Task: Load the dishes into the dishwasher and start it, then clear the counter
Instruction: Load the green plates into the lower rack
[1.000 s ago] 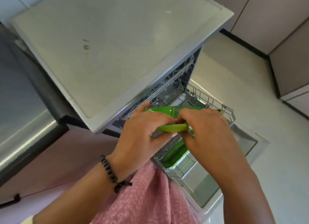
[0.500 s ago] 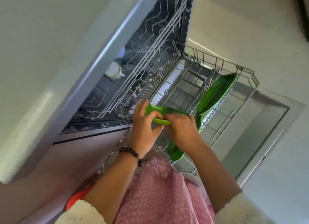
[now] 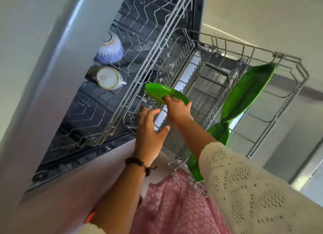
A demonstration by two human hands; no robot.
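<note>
Green plate (image 3: 162, 92), pinched only in your right hand (image 3: 178, 109); left hand (image 3: 150, 129) open below—it could slip between the rack (image 3: 218, 87) tines.

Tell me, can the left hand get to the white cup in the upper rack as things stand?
Probably yes. The left hand is open and empty beside the lower rack, and the white cup sits near the upper rack's open front with nothing across the way.

No legible text, label, brand or number shows on anything here.
</note>
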